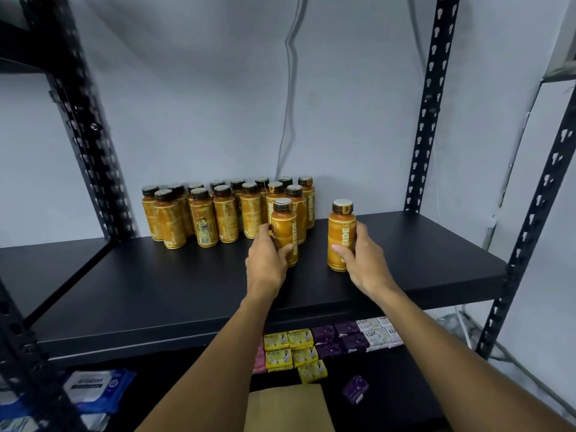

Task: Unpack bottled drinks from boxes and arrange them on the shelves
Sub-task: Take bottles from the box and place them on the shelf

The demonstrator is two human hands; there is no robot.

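At the far left I see a black perforated post [84, 126] of the rack, and low beneath it a blue-and-white pack of wipes [93, 389] on the lower level. The black shelf board [156, 291] runs across the middle. Toward its back, near the grey wall, stands a cluster of orange bottles [224, 213] with dark caps, all upright and packed close in rows.

Just in front of the cluster's right end, my left hand [266, 260] grips one orange bottle [285, 226]. The thumb and fingers are curled round its lower half, and the bottle is upright with its base down at the board. I cannot tell whether it rests there or is held just off it. It sits just beside the nearest bottles of the cluster.

To the right, apart from the group, my right hand [363, 257] wraps a second bottle [341, 232] from its right side, with the thumb across the front of the label. This one is also upright and low at the board.

A thin cable [288, 88] hangs down the wall behind the cluster. On the level below lie yellow packets [290, 350], then purple packets [338, 338], then white Lux packets [380, 333]. A lone purple packet [355, 388] lies nearer me, beside a brown cardboard flap [286, 406]. At the right stands another perforated post [431, 104].
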